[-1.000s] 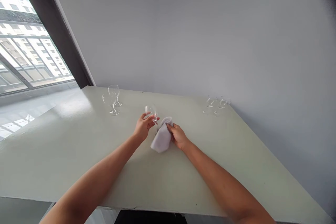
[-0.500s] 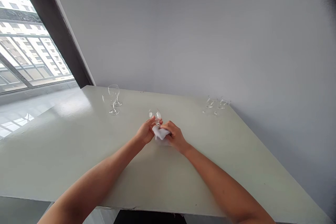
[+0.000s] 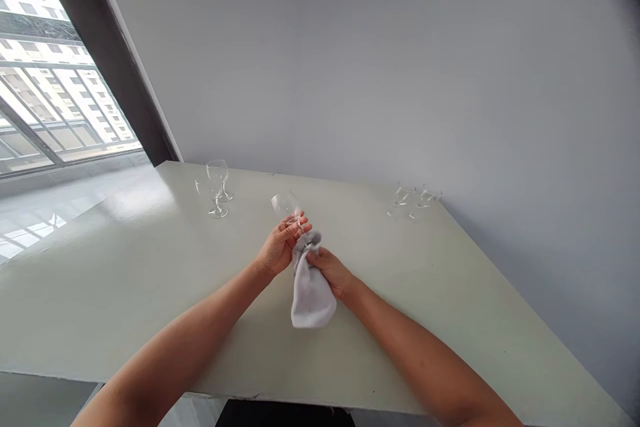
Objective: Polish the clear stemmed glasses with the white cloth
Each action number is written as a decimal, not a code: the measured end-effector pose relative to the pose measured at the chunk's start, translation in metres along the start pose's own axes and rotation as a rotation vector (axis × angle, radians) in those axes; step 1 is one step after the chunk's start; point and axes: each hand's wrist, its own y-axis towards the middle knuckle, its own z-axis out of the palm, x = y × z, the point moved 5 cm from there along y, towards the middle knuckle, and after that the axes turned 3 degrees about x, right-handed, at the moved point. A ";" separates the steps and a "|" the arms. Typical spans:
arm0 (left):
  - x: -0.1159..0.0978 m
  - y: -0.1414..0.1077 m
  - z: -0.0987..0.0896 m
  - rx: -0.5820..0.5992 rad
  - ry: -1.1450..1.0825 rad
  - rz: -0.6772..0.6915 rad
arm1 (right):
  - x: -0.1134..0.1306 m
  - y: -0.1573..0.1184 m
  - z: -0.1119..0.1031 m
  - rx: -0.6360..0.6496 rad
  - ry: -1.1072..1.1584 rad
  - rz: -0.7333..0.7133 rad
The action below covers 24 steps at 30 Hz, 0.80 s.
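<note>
A tilted glass (image 3: 286, 205) is gripped by the left hand (image 3: 280, 245); at its foot, a cloth (image 3: 313, 300) by the right hand (image 3: 334, 272).

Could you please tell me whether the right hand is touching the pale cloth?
Touching: the head view shows the right hand gripping the pale cloth near its upper end.

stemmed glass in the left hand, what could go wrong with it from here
The stemmed glass is tilted and held by the fingers of the left hand, so it might slip and drop onto the table. Its foot end is at the cloth in the right hand; a hard twist there could strain the stem. A wide leftward swing might also knock the two standing glasses.
</note>
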 end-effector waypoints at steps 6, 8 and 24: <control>-0.013 0.004 -0.006 0.007 0.097 0.041 | 0.000 0.003 -0.007 -0.044 -0.044 0.027; -0.021 0.007 -0.012 -0.020 0.131 0.100 | 0.008 0.006 -0.015 -0.093 -0.047 -0.037; -0.008 0.004 -0.024 -0.165 1.013 0.282 | 0.094 -0.028 -0.029 -0.651 -1.130 -0.847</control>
